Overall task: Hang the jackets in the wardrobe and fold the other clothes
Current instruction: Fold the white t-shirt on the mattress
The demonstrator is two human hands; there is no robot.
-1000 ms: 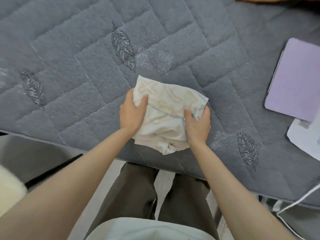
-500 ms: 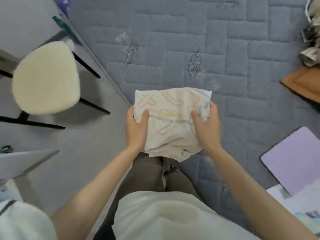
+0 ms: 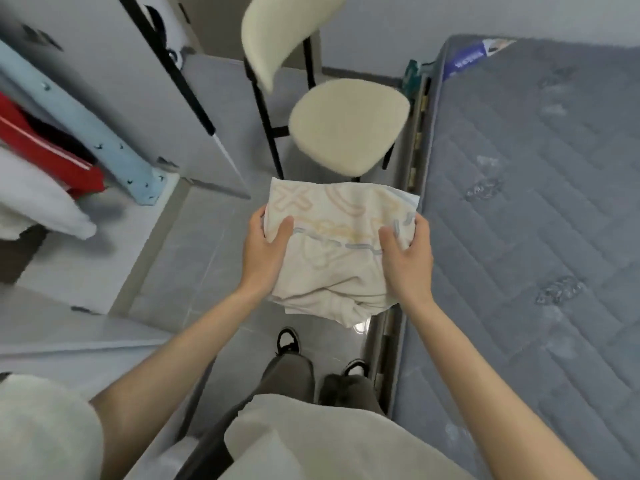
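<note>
The left hand is clasped on the left edge of a folded cream cotton garment printed with pale orange and blue outlines. Its thumb is laid on top and its fingers are tucked underneath. The right hand is clasped on the opposite edge in the same way, thumb on top.

The garment is held flat in the air between the two hands, on the near side of a cream upholstered chair with black metal legs. Its far edge overlaps the front rim of the seat in the head view. It seems to be clear of the seat, though this is hard to judge from above. Loose folds hang from the side furthest from the chair.

A grey tiled floor is seen under the chair, and black-and-white shoes are planted on it nearer than the chair.

Just right of the chair lies a grey quilted mattress. Well to the left of the chair, a red garment and a white fleecy garment hang beside a light-blue board.
</note>
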